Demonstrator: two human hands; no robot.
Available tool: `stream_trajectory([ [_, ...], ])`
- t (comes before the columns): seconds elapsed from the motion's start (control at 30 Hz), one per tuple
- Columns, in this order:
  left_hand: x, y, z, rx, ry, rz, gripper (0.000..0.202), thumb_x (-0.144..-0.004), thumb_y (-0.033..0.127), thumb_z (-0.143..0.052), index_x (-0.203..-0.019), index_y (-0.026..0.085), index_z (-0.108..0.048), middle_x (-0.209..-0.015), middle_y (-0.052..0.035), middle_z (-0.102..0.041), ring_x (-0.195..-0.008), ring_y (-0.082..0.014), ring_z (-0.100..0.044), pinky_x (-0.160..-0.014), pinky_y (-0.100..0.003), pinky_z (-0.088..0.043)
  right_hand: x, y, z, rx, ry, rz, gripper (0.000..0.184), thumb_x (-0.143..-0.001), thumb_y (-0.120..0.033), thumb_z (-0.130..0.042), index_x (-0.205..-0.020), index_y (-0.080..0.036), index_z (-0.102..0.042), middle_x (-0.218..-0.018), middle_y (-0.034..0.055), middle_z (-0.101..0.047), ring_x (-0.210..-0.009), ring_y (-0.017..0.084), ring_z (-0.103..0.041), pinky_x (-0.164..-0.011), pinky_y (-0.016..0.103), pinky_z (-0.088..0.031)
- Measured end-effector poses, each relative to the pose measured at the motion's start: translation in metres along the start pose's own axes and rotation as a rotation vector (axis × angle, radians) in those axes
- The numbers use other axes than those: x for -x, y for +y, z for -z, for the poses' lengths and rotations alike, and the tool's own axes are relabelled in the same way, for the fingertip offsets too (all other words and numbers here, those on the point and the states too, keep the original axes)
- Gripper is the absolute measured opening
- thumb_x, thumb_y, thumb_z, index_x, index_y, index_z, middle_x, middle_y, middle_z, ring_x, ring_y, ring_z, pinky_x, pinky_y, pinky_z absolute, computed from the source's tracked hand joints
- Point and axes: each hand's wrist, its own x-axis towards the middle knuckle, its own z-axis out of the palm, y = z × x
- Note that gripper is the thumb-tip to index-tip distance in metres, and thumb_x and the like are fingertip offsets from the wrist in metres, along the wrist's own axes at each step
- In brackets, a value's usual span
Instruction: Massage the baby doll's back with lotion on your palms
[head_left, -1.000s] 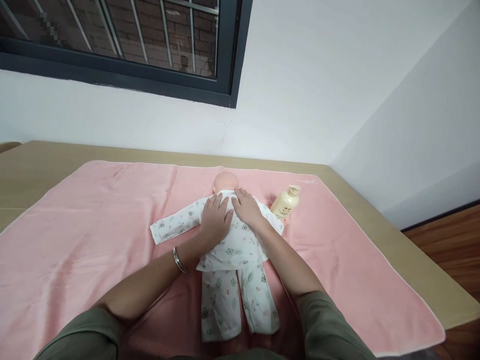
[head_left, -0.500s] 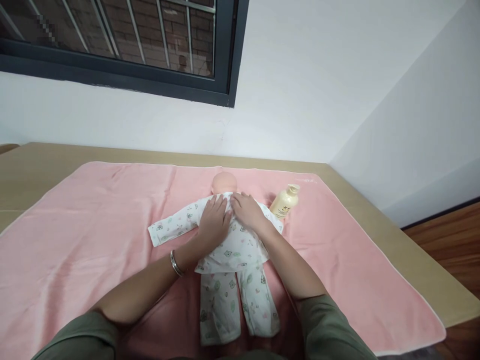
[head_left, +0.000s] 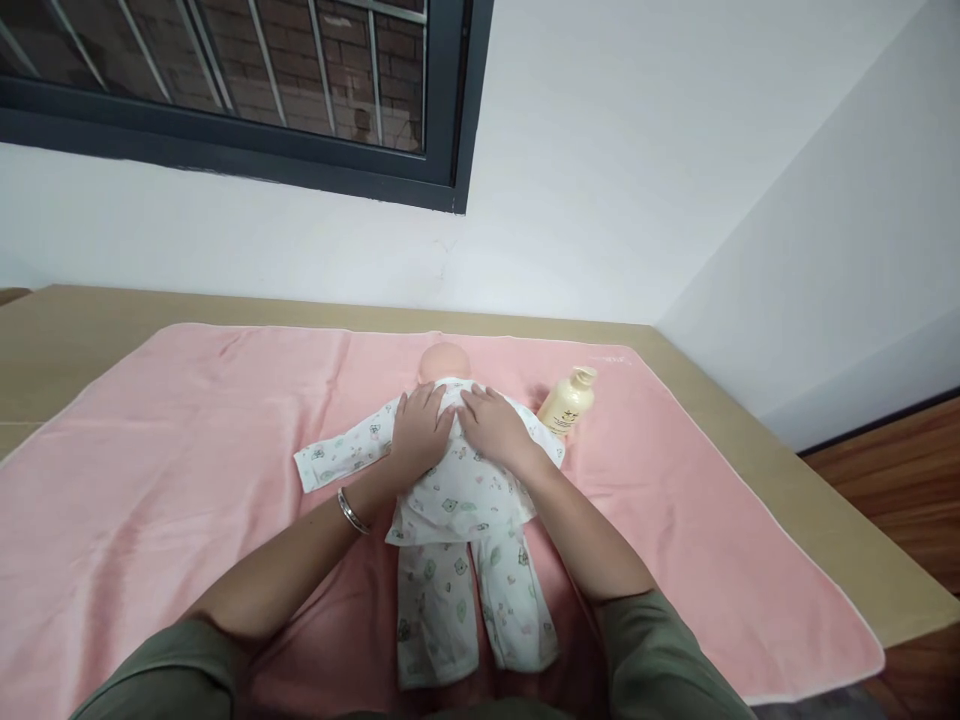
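A baby doll (head_left: 444,362) lies on the pink mat, its bald head away from me and its legs towards me. It wears a white printed top (head_left: 450,500) and matching trousers (head_left: 439,610). My left hand (head_left: 422,430) rests flat on the upper left of the top, fingers stretched out towards the head. On the upper right, my right hand (head_left: 495,428) lies flat too, its fingertips close to those of the left. Neither hand grips anything. The doll's left-side sleeve reaches outward across the mat; my right hand and forearm partly cover the other sleeve.
A cream-yellow bottle (head_left: 568,402) lies tilted on the pink mat (head_left: 697,540), beside the right-side sleeve. The mat covers much of a wooden table (head_left: 847,580). Behind it stand a white wall (head_left: 585,200) and a dark-framed window (head_left: 442,110) with bars.
My left hand has shifted slightly up and left on the doll's top, towards the shoulder. My right hand has moved only a little; the doll and bottle lie as before.
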Motion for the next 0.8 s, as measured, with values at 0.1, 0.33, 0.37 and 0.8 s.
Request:
stream_trajectory([
  [0.1, 0.006, 0.0, -0.003, 0.051, 0.036, 0.044, 0.047, -0.099, 0.037, -0.032, -0.136, 0.015, -0.052, -0.14, -0.0167, -0.058, -0.137, -0.0305, -0.047, -0.117, -0.055, -0.029, -0.011, 0.006, -0.013, -0.045, 0.062, -0.056, 0.045, -0.103, -0.032, -0.031, -0.141, -0.016, -0.049, -0.153, 0.0159, -0.044, -0.142, 0.031, -0.037, -0.114, 0.053, -0.027],
  [0.33, 0.01, -0.002, -0.006, 0.12, 0.103, 0.081, 0.046, -0.097, 0.035, -0.034, -0.134, 0.015, -0.053, -0.141, -0.0168, -0.057, -0.138, -0.0302, -0.045, -0.116, -0.054, -0.032, -0.014, 0.006, -0.022, -0.123, 0.167, 0.041, 0.049, -0.1, -0.03, -0.039, -0.146, -0.015, -0.044, -0.16, 0.0144, -0.034, -0.15, 0.028, -0.021, -0.121, 0.053, -0.012],
  [0.37, 0.01, -0.002, -0.007, 0.119, 0.108, 0.086, 0.046, -0.097, 0.035, -0.035, -0.134, 0.015, -0.053, -0.141, -0.0169, -0.056, -0.139, -0.0303, -0.044, -0.116, -0.054, -0.032, -0.014, 0.005, -0.022, -0.12, 0.146, 0.069, 0.049, -0.1, -0.03, -0.038, -0.147, -0.016, -0.044, -0.16, 0.0135, -0.034, -0.15, 0.027, -0.022, -0.121, 0.053, -0.011],
  [0.8, 0.011, -0.003, -0.01, 0.064, 0.104, 0.121, 0.048, -0.095, 0.036, -0.039, -0.133, 0.012, -0.053, -0.142, -0.0201, -0.054, -0.138, -0.0342, -0.044, -0.114, -0.056, -0.035, -0.008, -0.005, -0.025, -0.05, 0.088, -0.048, 0.054, -0.102, -0.034, -0.033, -0.151, -0.013, -0.039, -0.158, 0.0152, -0.037, -0.148, 0.03, -0.028, -0.119, 0.048, -0.019],
])
